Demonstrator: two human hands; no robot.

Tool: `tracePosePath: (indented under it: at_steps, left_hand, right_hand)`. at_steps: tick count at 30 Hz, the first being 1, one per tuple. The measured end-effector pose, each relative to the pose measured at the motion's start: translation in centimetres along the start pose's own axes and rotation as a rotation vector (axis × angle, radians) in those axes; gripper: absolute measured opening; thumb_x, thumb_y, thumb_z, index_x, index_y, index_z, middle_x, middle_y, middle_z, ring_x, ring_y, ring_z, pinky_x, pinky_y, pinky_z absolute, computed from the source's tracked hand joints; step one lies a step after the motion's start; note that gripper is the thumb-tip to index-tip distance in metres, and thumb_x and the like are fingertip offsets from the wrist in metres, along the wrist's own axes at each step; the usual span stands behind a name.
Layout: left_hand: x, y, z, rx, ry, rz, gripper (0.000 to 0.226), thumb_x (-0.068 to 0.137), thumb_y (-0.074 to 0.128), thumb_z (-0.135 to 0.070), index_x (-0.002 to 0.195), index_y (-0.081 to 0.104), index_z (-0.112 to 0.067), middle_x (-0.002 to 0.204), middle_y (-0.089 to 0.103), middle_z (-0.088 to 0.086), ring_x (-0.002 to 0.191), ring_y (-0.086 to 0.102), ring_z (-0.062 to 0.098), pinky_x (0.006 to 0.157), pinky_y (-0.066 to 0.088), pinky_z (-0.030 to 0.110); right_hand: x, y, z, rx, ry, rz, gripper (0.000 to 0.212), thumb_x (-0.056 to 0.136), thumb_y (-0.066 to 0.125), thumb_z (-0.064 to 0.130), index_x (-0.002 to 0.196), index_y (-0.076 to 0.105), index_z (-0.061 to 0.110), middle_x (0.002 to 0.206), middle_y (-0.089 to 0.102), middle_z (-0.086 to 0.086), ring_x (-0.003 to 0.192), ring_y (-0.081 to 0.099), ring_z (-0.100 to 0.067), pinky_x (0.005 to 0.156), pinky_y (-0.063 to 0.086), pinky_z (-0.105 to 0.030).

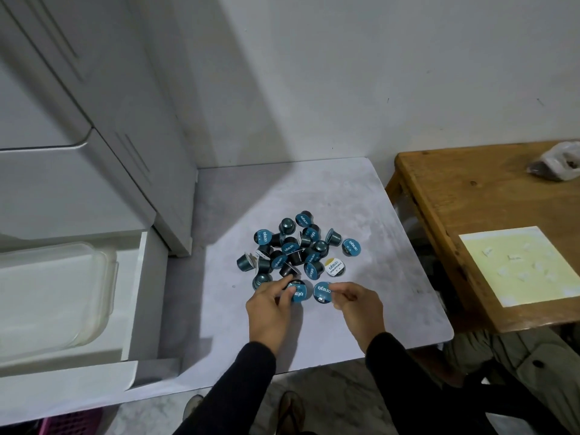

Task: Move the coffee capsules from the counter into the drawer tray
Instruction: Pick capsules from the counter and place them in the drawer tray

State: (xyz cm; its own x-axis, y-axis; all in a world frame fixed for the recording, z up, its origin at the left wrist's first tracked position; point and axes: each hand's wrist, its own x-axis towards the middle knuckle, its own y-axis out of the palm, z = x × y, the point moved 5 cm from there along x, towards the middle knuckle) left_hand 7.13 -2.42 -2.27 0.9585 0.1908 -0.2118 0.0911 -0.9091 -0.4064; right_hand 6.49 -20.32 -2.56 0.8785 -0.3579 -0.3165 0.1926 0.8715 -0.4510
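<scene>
We pinch 1 capsule (pixel 297 296) in our left hand (pixel 269 312) and 1 blue-lidded capsule (pixel 322 291) in our right hand (pixel 357 304); the drawer tray (pixel 103 277) lies left, past the counter's (pixel 361 196) left edge.

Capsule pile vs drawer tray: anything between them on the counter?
Head view: no objects. Between the capsule pile and the clear tray lie only bare grey counter and the white drawer wall.

Single head-worn wide-angle view, looking forward and steeply down from close above onto pale grey marbled counter (pixel 314 189), open white drawer (pixel 138 296) at left, brown wooden table (pixel 464 189) at right.
</scene>
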Motion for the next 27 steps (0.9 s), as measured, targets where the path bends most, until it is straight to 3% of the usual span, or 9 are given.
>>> tracePosePath:
  at_steps: [3,4,7,9,13,19,23,25,27]
  left_hand:
    - [-0.1,-1.2,-1.0,-0.131,0.029,-0.009,0.023,0.084,0.065,-0.016,0.106,0.07,-0.023,0.1,0.069,0.0,0.086,0.065,0.012,0.087,0.054,0.029]
    - [-0.3,-1.9,-1.7,-0.182,0.038,-0.02,0.023,0.084,0.066,-0.015,0.104,0.07,-0.025,0.099,0.07,-0.001,0.085,0.067,0.012,0.083,0.056,0.03]
    - [-0.7,-4.4,-3.6,-0.315,0.058,-0.065,0.024,0.083,0.067,-0.011,0.096,0.07,-0.031,0.094,0.073,-0.005,0.077,0.069,0.008,0.074,0.057,0.021]
    - [-0.9,-6.4,-5.0,-0.362,0.094,-0.084,0.021,0.082,0.067,-0.01,0.095,0.072,-0.027,0.09,0.074,-0.006,0.073,0.069,0.009,0.068,0.056,0.018]
    - [-1.4,-12.0,-7.4,-0.407,0.184,-0.109,0.018,0.083,0.065,-0.005,0.093,0.075,-0.016,0.084,0.074,-0.009,0.069,0.068,0.002,0.063,0.051,0.011]
    - [-0.8,-23.8,-8.3,-0.225,0.324,-0.103,0.029,0.083,0.065,-0.005,0.083,0.073,-0.033,0.078,0.074,-0.019,0.069,0.067,0.002,0.069,0.054,0.015]
    - [0.7,-33.0,-5.9,-0.009,0.332,-0.087,0.03,0.083,0.064,-0.004,0.084,0.071,-0.032,0.073,0.072,-0.022,0.062,0.064,-0.001,0.065,0.051,0.01]
    - [2.0,-37.2,-3.5,0.102,0.278,-0.05,0.025,0.083,0.065,-0.005,0.084,0.073,-0.029,0.069,0.072,-0.02,0.06,0.063,0.0,0.063,0.049,0.008]
    - [3.6,-40.6,-0.8,0.215,0.237,0.027,0.023,0.082,0.066,-0.005,0.082,0.074,-0.027,0.068,0.072,-0.018,0.06,0.064,-0.001,0.062,0.05,0.009]
  right_hand:
    - [-0.2,-0.3,2.0,0.027,-0.045,-0.008,0.023,0.078,0.06,0.005,0.074,0.074,0.023,0.074,0.072,-0.002,0.073,0.064,-0.019,0.078,0.054,-0.035]
    - [-0.4,-0.5,2.9,0.036,-0.069,-0.007,0.025,0.078,0.059,0.005,0.074,0.074,0.025,0.075,0.073,-0.001,0.073,0.064,-0.017,0.078,0.055,-0.034]
    - [-1.1,-0.8,6.0,0.123,-0.15,0.023,0.031,0.079,0.06,0.001,0.073,0.073,0.029,0.077,0.073,0.001,0.076,0.067,-0.017,0.077,0.055,-0.033]
    - [-1.9,-0.5,8.3,0.272,-0.165,0.078,0.025,0.081,0.061,-0.001,0.081,0.073,0.021,0.077,0.073,-0.001,0.075,0.068,-0.018,0.073,0.055,-0.027]
    - [-4.0,1.4,13.5,0.418,-0.199,0.207,0.017,0.084,0.058,-0.006,0.094,0.069,0.002,0.074,0.068,0.0,0.059,0.061,-0.002,0.059,0.049,-0.007]
    - [-8.0,7.5,20.5,0.331,-0.332,0.374,0.023,0.081,0.063,0.001,0.078,0.073,0.021,0.063,0.071,0.011,0.057,0.062,0.002,0.055,0.048,-0.008]
    - [-11.3,13.9,24.1,0.279,-0.408,0.5,0.021,0.081,0.062,-0.002,0.08,0.073,0.015,0.058,0.068,0.012,0.054,0.059,0.004,0.056,0.046,-0.005]
    - [-12.7,18.0,25.4,0.224,-0.42,0.561,0.02,0.082,0.06,-0.005,0.082,0.073,0.011,0.062,0.067,0.007,0.054,0.058,0.002,0.056,0.044,-0.006]
    - [-13.6,22.4,26.1,0.138,-0.422,0.605,0.024,0.082,0.061,-0.002,0.077,0.072,0.019,0.071,0.068,-0.004,0.059,0.057,-0.007,0.06,0.047,-0.016]
